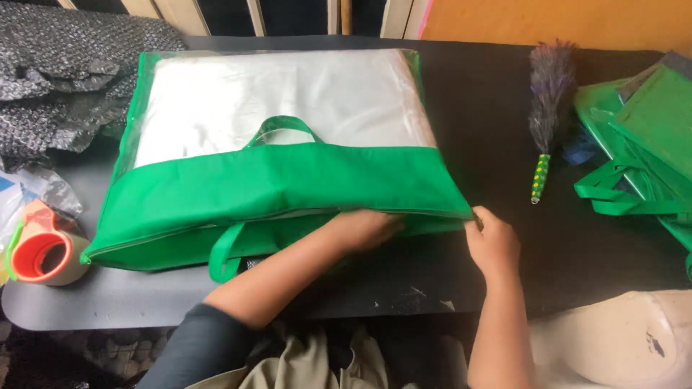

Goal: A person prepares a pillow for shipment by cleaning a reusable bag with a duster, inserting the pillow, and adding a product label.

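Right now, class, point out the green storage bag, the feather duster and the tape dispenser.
Green storage bag [288, 191]: head view, on its green fabric band.
Feather duster [551, 90]: head view, on its grey feathers.
Tape dispenser [43, 256]: head view, on its orange core.

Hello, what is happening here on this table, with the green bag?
A person works on a large green bag with a clear top, lying flat on a dark table. The left hand presses on its near edge, and the right hand pinches the bag's right corner. A feather duster lies beside it.

Dark table [504, 130]: green bag [274, 187], duster [549, 108], perhaps tape [45, 256].
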